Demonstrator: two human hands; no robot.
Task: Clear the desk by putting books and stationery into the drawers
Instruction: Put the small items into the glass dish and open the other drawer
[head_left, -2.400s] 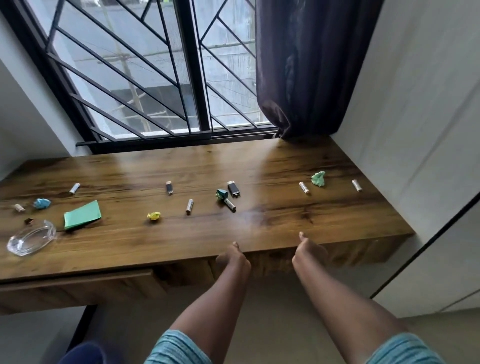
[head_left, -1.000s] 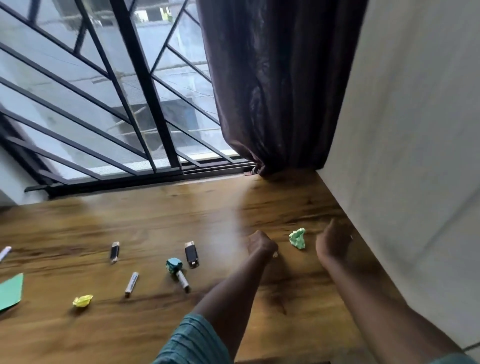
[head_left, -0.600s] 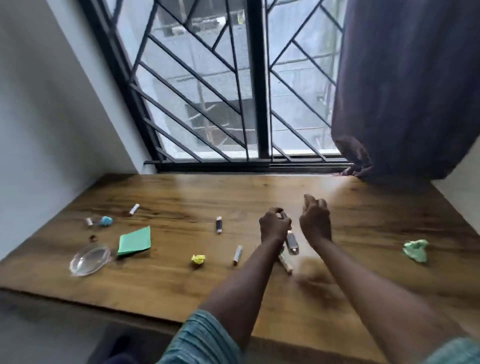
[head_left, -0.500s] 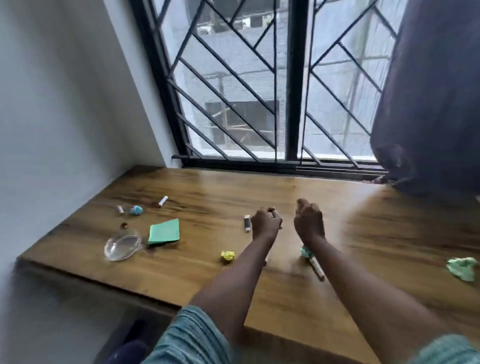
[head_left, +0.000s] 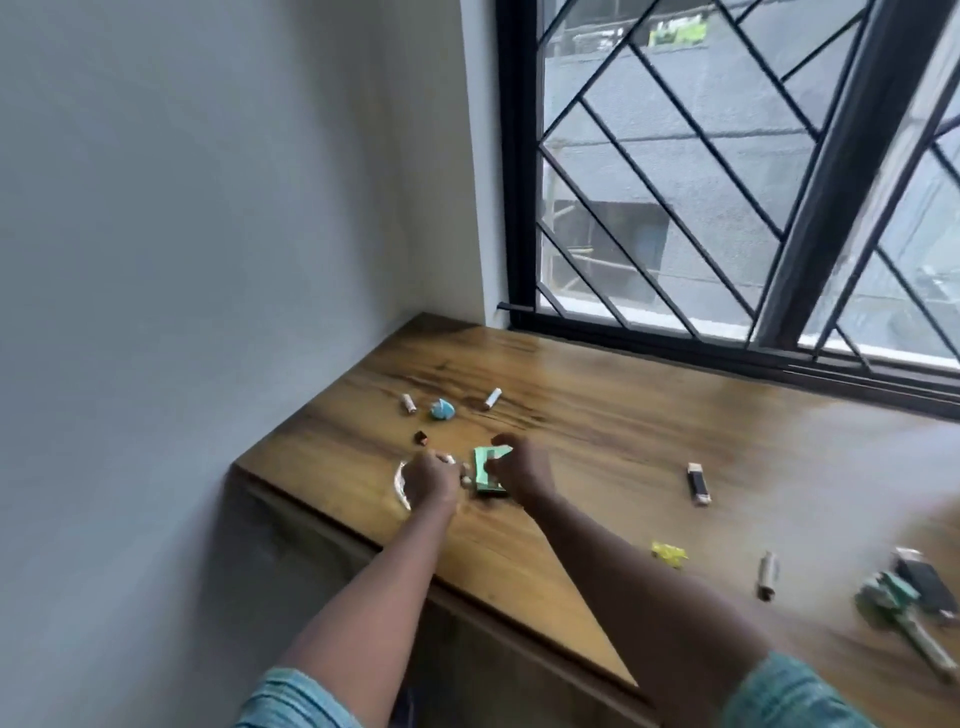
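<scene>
While my right fingers (head_left: 519, 451) curl over the far edge of the green notepad (head_left: 483, 470) and seem to pinch it, my left fingers (head_left: 432, 461) are bunched tight just beside it on the left, over the rim of the glass dish (head_left: 400, 488); blur hides whether they clasp anything, so I cannot tell. Half a second ago both sets of fingers hovered at the middle of the desk (head_left: 597, 441), over the teal paper wad (head_left: 885, 597) and the marker (head_left: 930, 649). Now they have swung to the wall end, and that wad and marker lie well off to the right of my right fingers, not taken up. Just beyond my fingers, toward the window, sit a small dark stub (head_left: 421, 438), a blue paper wad (head_left: 442, 410), a pale stick (head_left: 408, 403) and a second pale stick (head_left: 492, 399). Further right of my right fingers lie a black-and-white stick (head_left: 697, 484), a yellow scrap (head_left: 669, 552) and a grey stick (head_left: 767, 574). I read this as a change of target: the notepad goes next, and being flat and light it should lift with a pinch at its edge. No open drawer shows near my fingers, so I judge most of the clearing is left to do
</scene>
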